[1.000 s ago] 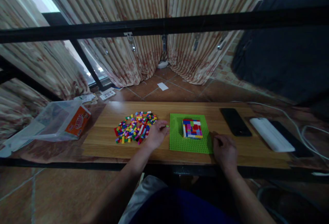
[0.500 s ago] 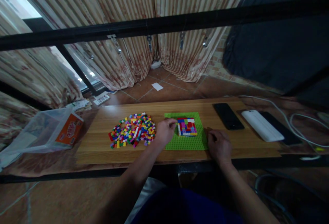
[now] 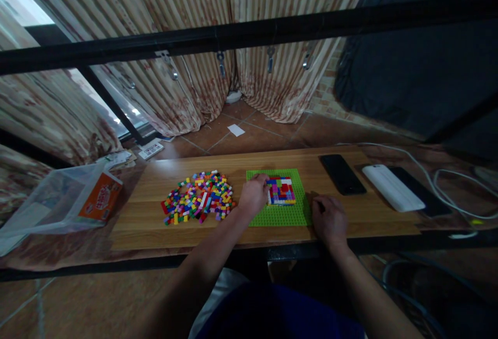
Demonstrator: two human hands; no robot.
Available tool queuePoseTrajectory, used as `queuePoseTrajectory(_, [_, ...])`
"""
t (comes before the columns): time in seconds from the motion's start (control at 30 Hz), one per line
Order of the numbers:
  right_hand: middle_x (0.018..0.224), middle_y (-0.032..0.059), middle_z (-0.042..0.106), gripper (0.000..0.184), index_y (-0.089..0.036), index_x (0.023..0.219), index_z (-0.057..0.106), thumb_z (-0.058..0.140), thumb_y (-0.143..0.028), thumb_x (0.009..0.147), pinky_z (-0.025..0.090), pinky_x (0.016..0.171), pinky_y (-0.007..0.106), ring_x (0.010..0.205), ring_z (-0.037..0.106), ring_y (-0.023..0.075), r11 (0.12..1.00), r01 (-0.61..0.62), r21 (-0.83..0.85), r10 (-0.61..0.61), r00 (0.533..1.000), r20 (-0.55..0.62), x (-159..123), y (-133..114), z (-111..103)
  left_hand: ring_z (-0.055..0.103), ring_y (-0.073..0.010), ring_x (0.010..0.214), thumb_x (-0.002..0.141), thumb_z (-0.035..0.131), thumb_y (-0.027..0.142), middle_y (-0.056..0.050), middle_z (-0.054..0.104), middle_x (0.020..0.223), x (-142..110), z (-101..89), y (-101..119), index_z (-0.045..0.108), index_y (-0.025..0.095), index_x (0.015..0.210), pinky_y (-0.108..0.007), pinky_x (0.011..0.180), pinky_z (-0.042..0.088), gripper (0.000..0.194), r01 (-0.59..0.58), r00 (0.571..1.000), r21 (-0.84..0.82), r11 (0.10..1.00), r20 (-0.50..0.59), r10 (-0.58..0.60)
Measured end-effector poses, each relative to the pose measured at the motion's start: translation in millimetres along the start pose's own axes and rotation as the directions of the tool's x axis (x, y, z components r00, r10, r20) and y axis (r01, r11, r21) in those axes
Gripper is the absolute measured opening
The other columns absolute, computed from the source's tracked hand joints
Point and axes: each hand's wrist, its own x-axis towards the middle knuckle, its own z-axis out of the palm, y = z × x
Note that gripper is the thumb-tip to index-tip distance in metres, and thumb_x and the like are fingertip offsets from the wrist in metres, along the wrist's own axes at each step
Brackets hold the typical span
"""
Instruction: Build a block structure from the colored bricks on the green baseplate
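Observation:
A green studded baseplate (image 3: 280,217) lies on the wooden board, bearing a low square build of coloured toy bricks (image 3: 280,191). At the left side of that build is my left hand (image 3: 253,193), its fingers pinched together and touching the bricks or just beside them. Whatever sits between those fingertips is hidden. My right hand (image 3: 330,219) rests on the board at the baseplate's right edge, fingers curled in, with nothing visible in them. Left of the plate spreads a pile of loose toy bricks (image 3: 198,199) in many colours.
To the right lie a black phone (image 3: 342,174), a white power bank-like object (image 3: 392,187), a dark flat item (image 3: 420,191) and a white cable (image 3: 424,173). A clear plastic tub (image 3: 54,199) with an orange label stands at left. A black rail (image 3: 249,32) crosses beyond the board (image 3: 155,235).
My left hand has shifted slightly right and forward, its fingertips now against the build's left side. The right hand keeps its place by the baseplate. The whole view has tilted a little.

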Motion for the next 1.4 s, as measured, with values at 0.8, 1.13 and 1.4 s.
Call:
queuePoseTrajectory(0.8, [0.089,0.0116,0.07,0.026,-0.019,0.083,0.069,0.047,-0.032,0.089,0.049,0.084,0.038,0.089,0.061,0.0238,1.0,0.019,-0.018,-0.019,1.0,-0.014,0.2,1.5,0.1,0.067,-0.0171,0.081,0.086,0.061,0.029,-0.006,0.073,0.086,6.9,8.4,-3.2,0.071,0.016,0.091,-0.027,0.075,0.05,0.017,0.249,0.962,-0.315,0.916,-0.025,-0.27])
queuePoseTrajectory(1.13, [0.089,0.0122,0.07,0.027,-0.018,0.082,0.068,0.047,-0.034,0.088,0.049,0.085,0.039,0.088,0.061,0.0243,1.0,0.009,-0.018,-0.009,1.0,-0.017,0.8,-1.9,-2.6,0.067,-0.0169,0.079,0.086,0.064,0.028,-0.007,0.074,0.087,2.7,20.3,1.2,0.07,0.017,0.094,-0.029,0.075,0.051,0.015,0.257,0.948,-0.341,0.904,-0.095,-0.305])
queuePoseTrajectory(1.4, [0.088,0.0135,0.07,0.031,-0.017,0.083,0.068,0.044,-0.035,0.087,0.049,0.081,0.039,0.086,0.062,0.0255,0.996,0.042,-0.079,-0.042,0.999,0.0,1.4,0.0,-5.3,0.069,-0.0167,0.085,0.087,0.064,0.032,-0.008,0.075,0.093,-3.5,26.4,5.6,0.069,0.018,0.102,-0.029,0.081,0.052,0.021,0.276,0.931,-0.345,0.897,-0.137,-0.339])
